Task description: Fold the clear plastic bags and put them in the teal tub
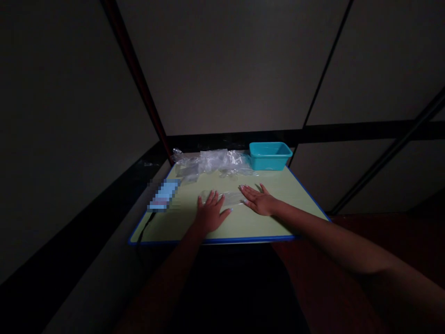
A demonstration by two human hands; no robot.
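Note:
A clear plastic bag (232, 198) lies flat on the pale yellow-green table (250, 227), its long side running left to right. My left hand (210, 213) rests open over the bag's left end, fingers spread and palm down. At the other end, my right hand (259, 200) lies flat with its fingers stretched to the left across the plastic. Both hands hide parts of the bag, so its full outline does not show. Neither hand has its fingers closed round anything.
Several crumpled clear plastic bags (213, 161) are heaped along the table's far edge. A turquoise plastic basin (269, 160) stands at the back right corner. On the left lies a pixelated, bright phone-like object (164, 195), with a dark cord (146, 228) running toward the front edge. Panelled walls (229, 69) rise behind.

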